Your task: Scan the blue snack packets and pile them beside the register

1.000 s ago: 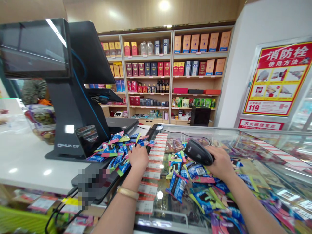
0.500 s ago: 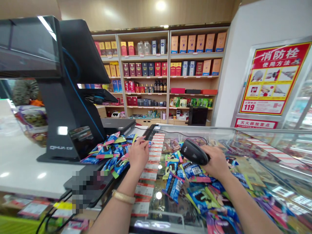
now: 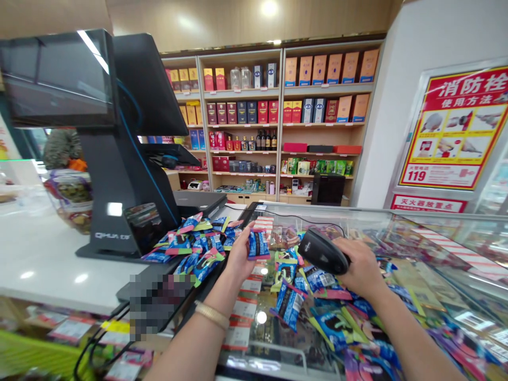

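A small blue snack packet (image 3: 259, 244) with pink edges is pinched in my left hand (image 3: 243, 255), above the row of price labels. My right hand (image 3: 359, 267) grips a black barcode scanner (image 3: 323, 251), whose head points left toward that packet; a gap lies between them. Below the scanner, a loose pile of similar packets (image 3: 289, 306) covers part of the glass counter top (image 3: 273, 330). To the left of my left hand, another heap of packets (image 3: 198, 242) lies at the foot of the black register. My right palm hides the scanner's handle.
A black point-of-sale terminal (image 3: 130, 211) stands on the white counter (image 3: 51, 264) at left. Black cables (image 3: 97, 344) hang off its front edge. A thin scanner cord (image 3: 305, 218) crosses the glass. Shelves of boxed bottles (image 3: 242, 112) line the back; a red poster (image 3: 456, 132) hangs right.
My left hand has turned and moved right from beside the left heap, and a blue packet now shows in its fingers. The scanner stays in my right hand. The view has shifted slightly left.
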`<state>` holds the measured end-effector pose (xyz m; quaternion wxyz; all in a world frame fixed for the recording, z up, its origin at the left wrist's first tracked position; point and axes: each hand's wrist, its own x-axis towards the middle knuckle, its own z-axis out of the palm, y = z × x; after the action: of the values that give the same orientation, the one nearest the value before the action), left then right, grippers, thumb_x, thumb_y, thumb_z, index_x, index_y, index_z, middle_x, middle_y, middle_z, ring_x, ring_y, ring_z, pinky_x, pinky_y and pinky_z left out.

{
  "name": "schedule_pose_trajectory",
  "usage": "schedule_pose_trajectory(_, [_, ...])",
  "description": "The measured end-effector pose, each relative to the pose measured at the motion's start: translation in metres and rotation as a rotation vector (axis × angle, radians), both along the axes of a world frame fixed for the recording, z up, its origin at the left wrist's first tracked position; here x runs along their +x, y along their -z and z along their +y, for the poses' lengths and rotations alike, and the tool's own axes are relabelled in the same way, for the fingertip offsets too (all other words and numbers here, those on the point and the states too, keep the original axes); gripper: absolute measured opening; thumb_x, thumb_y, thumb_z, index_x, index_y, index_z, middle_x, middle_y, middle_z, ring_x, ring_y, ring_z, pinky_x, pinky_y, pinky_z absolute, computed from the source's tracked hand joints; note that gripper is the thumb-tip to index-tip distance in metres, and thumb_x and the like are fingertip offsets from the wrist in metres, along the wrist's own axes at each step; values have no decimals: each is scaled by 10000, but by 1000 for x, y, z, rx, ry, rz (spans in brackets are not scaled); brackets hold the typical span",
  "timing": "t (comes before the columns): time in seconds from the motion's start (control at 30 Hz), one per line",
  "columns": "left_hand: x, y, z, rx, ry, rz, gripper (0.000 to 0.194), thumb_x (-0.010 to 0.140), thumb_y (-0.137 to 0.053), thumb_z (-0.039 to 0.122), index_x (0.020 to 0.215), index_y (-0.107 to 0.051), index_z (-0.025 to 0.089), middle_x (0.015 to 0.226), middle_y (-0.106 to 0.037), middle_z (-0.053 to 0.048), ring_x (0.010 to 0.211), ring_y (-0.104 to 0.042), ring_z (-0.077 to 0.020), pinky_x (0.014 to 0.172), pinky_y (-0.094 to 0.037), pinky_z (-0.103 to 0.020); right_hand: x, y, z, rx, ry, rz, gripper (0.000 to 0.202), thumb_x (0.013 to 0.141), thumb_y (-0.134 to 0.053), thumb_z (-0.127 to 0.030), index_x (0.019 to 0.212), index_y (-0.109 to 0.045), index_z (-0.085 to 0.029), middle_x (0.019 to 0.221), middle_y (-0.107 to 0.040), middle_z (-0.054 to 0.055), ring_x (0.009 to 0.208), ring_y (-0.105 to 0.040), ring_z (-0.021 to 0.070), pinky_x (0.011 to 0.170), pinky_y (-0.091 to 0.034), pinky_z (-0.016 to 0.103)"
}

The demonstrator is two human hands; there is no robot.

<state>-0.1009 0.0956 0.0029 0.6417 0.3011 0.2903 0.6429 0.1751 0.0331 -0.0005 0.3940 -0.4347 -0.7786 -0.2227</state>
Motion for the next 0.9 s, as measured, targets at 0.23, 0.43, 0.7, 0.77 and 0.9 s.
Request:
schedule_pose_trajectory(0.23, [5, -4, -8, 43, 47, 13, 438, 856, -621, 348, 1271, -586, 216, 870, -733, -32, 722, -706, -169, 657, -580, -297, -10, -6, -8, -44, -98, -23, 264, 746, -533, -242, 967, -669, -194, 871, -712, 76, 784, -643, 209, 688, -398, 320])
schedule_pose_trajectory(0.43, [8, 0, -6, 70, 83, 14, 423, 862, -618, 359, 1255, -606, 204, 889, -731, -41, 737, -699, -172, 672, -574, -293, -15, -6, -9, -121, -98, -55, 251, 754, -558, -251, 970, -679, -210, 875, -723, 60, 781, -657, 195, 698, -401, 311])
schedule_pose_trajectory(0.7, [12, 0, -9, 81, 130, 46, 447, 874, -602, 380, 1284, -582, 203, 890, -727, -52, 729, -708, -189, 680, -586, -323, -17, -8, -10, -158, -116, -36, 228, 784, -535, -260, 954, -682, -220, 867, -725, 51, 775, -654, 195, 686, -394, 310])
schedule_pose_trajectory(0.77, [14, 0, -10, 81, 139, 56, 443, 882, -591, 375, 1284, -578, 191, 891, -730, -62, 725, -709, -191, 680, -588, -328, -18, -8, -10, -171, -117, -27, 218, 779, -527, -249, 931, -680, -219, 852, -722, 46, 765, -652, 196, 679, -391, 310])
schedule_pose_trajectory(0.9, [15, -2, -11, 76, 124, 79, 416, 901, -558, 340, 1278, -577, 164, 874, -737, -81, 693, -705, -187, 653, -586, -315, -17, -9, -11, -184, -121, -22, 226, 774, -524, -246, 938, -677, -218, 877, -725, 51, 781, -656, 199, 680, -395, 308])
